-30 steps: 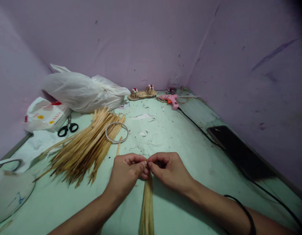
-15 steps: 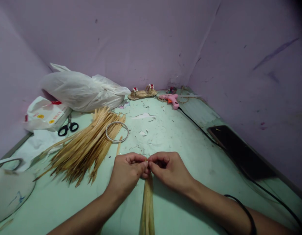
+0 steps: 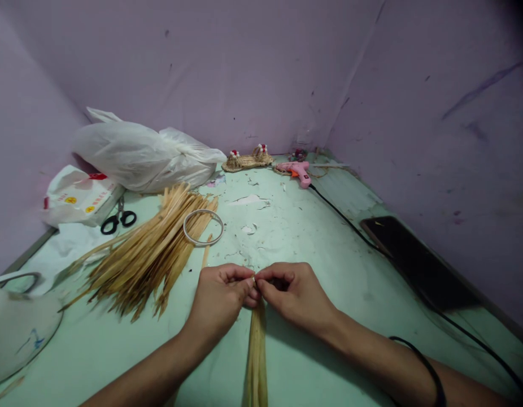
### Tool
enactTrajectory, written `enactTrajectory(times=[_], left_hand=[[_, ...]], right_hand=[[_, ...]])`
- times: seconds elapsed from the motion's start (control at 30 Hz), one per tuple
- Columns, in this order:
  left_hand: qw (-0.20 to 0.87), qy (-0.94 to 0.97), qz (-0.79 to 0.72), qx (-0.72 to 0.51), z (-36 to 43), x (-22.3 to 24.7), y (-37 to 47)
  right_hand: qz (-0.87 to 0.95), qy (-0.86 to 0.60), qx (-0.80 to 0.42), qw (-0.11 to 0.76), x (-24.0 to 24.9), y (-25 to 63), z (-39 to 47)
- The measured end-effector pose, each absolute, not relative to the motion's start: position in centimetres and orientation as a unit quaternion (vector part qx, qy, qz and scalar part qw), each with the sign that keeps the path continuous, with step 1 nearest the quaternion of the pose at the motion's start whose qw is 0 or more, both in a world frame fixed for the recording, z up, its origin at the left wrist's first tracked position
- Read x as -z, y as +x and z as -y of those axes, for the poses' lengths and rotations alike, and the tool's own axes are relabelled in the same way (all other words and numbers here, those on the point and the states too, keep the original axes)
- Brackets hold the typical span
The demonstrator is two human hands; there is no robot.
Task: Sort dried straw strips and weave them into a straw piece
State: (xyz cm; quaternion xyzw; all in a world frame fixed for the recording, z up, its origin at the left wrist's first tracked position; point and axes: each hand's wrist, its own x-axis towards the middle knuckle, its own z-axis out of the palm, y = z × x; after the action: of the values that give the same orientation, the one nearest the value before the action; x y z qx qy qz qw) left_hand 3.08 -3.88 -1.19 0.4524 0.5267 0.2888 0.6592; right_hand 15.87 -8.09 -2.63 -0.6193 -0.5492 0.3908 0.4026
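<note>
Fingers (image 3: 241, 273) of both hands meet tip to tip, with thumb and forefinger of the left hand (image 3: 220, 297) pinched on the upper end of a slim bunch of dry strips (image 3: 257, 353), and those of the right hand (image 3: 296, 294) apparently nipping the same end, where only a straw-coloured sliver shows between them. The step in hand seems to be fine work at that gathered end; the next move would call for a steady left pinch and small, precise turns of the right fingertips. The bunch lies between the forearms, near the middle of the table (image 3: 312, 237); its long axis runs almost straight from the fingertips toward the near edge, the pinched end pointing to the far edge, and the lower end passes out of view. Just beyond the left hand is a loose strip (image 3: 206, 252), and past it a pale ring (image 3: 222, 230) rests over part of a larger pile (image 3: 147, 254) that slants toward the table's left edge. Farther out, scissors (image 3: 118, 221) are near that edge, a dark phone (image 3: 418, 265) lies along the right edge, and a pink glue gun (image 3: 301, 172) sits toward the far right corner.
</note>
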Motion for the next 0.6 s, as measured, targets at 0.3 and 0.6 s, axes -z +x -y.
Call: enactTrajectory(times=[0.3, 0.6], left_hand=[[0.658, 0.46, -0.523, -0.287, 3.93, 1.46, 3.02], [0.655, 0.447, -0.533, -0.295, 3.81, 1.4, 3.2]], right_hand=[[0.54, -0.625, -0.402, 0.396, 2.67, 15.79, 8.07], [0.537, -0.625, -0.398, 0.404, 2.83, 15.84, 7.95]])
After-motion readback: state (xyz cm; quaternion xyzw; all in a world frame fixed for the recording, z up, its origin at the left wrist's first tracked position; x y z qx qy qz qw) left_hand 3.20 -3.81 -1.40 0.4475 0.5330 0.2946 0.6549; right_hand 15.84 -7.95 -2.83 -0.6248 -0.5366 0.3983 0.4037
